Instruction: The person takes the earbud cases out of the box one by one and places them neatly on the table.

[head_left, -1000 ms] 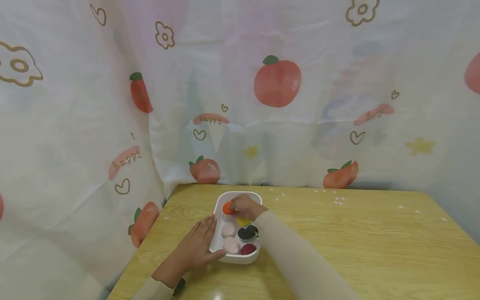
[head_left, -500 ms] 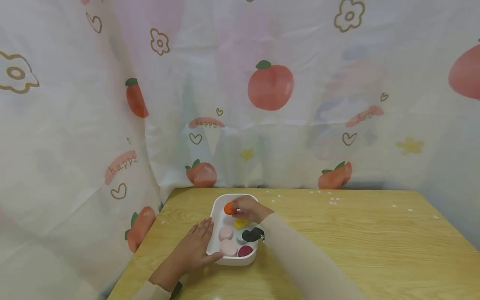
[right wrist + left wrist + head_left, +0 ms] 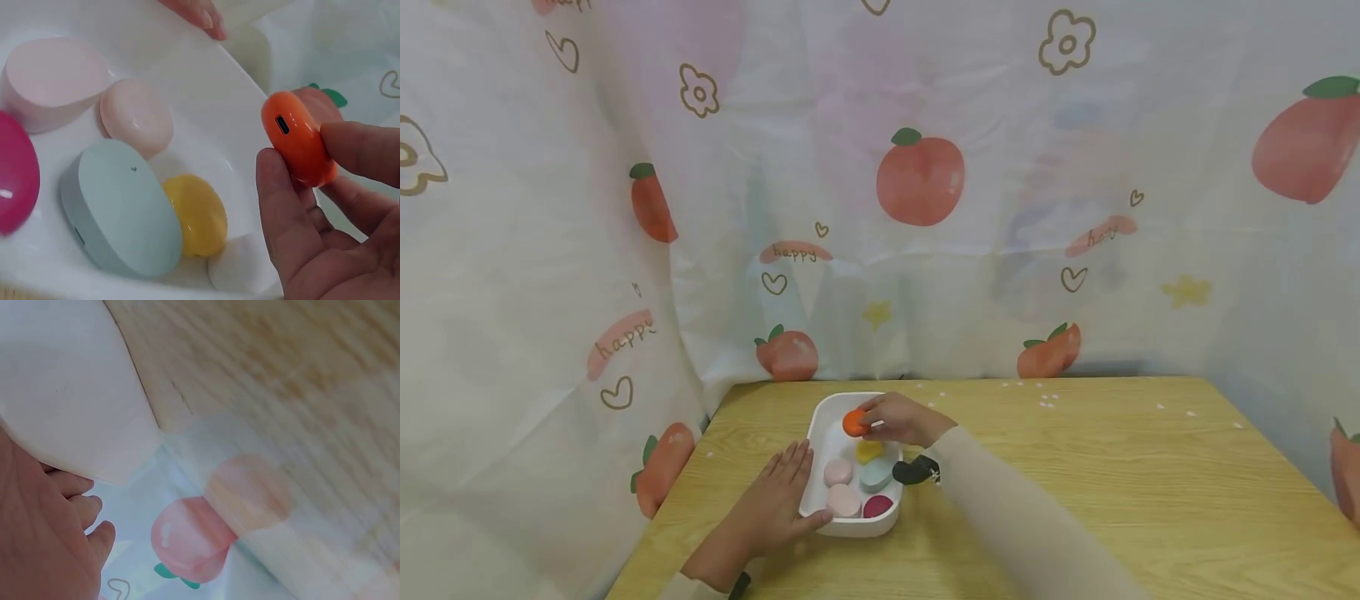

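Observation:
My right hand (image 3: 904, 418) pinches an orange earbud case (image 3: 294, 140) between thumb and fingertips, over the far part of a white tray (image 3: 857, 528). A small charging port shows on the case's end. My left hand (image 3: 772, 502) rests along the tray's left side with straight fingers, thumb at the near rim. Inside the tray lie a yellow rounded case (image 3: 199, 214), a pale blue case (image 3: 122, 209), two pale pink cases (image 3: 56, 78) and a magenta one (image 3: 877, 507). A white rounded piece (image 3: 240, 265) sits beside the yellow case in the right wrist view.
The tray stands on the left part of a wooden table (image 3: 1075, 483). Small white flecks (image 3: 1048, 400) dot its far side. A fruit-printed curtain (image 3: 985, 275) hangs behind and to the left. A dark strapped device (image 3: 916, 469) sits at my right wrist.
My head view has turned slightly right. The right hand has moved a little rightward over the tray with the orange earbud case, uncovering the pale blue case. My left hand stays at the tray.

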A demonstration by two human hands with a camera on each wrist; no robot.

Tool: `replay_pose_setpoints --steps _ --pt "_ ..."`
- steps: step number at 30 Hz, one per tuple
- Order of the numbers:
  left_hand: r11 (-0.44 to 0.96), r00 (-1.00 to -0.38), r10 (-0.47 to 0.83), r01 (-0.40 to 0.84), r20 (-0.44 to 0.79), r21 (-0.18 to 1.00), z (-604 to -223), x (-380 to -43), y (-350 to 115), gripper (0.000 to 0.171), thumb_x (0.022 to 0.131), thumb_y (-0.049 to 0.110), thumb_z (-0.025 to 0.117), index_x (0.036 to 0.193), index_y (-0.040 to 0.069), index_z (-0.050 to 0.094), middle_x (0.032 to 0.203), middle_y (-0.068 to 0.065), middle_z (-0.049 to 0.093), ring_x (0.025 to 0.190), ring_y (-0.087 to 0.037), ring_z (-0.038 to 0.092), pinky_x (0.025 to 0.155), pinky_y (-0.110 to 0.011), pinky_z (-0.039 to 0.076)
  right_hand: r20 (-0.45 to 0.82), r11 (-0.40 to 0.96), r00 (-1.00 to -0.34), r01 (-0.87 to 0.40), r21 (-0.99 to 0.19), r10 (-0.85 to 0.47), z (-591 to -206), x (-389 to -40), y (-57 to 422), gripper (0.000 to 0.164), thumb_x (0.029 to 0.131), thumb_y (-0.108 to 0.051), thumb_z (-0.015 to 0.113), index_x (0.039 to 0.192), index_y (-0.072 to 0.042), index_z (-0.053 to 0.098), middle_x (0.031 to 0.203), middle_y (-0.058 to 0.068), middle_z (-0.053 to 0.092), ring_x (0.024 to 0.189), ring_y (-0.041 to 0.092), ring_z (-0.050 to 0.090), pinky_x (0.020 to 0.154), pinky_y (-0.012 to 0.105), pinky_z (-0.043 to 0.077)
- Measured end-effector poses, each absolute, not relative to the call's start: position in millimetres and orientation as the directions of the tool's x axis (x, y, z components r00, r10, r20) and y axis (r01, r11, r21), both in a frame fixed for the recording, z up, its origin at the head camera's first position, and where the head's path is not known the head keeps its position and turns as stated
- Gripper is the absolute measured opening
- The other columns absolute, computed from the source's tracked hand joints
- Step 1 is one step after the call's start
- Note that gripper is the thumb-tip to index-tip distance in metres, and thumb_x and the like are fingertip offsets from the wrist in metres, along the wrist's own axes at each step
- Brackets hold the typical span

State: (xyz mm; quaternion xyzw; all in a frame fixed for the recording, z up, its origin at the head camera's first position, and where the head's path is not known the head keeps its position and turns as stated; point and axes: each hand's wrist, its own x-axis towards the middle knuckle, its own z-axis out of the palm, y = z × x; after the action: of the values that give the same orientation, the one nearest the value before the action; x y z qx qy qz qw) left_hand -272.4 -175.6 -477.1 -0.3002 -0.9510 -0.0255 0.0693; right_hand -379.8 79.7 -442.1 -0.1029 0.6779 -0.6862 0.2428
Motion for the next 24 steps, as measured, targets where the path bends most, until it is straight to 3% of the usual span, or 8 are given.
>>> replay_pose_setpoints --steps 24 --pt "0.820 -0.811 0.566 0.572 0.146 0.000 -477.9 -271.6 -177.4 0.097 0.092 0.071 0.038 0.150 -0.006 0.026 0.158 -0.019 0.021 0.145 -0.032 0.015 0.115 -0.049 0.015 -0.175 0.108 -0.877 0.141 -0.984 -0.447 -427.7 -377.1 156.9 0.038 0.093 0.001 0.058 0.130 0.012 0.050 0.115 0.020 0.063 0.098 0.025 0.064 0.095 0.042 0.048"
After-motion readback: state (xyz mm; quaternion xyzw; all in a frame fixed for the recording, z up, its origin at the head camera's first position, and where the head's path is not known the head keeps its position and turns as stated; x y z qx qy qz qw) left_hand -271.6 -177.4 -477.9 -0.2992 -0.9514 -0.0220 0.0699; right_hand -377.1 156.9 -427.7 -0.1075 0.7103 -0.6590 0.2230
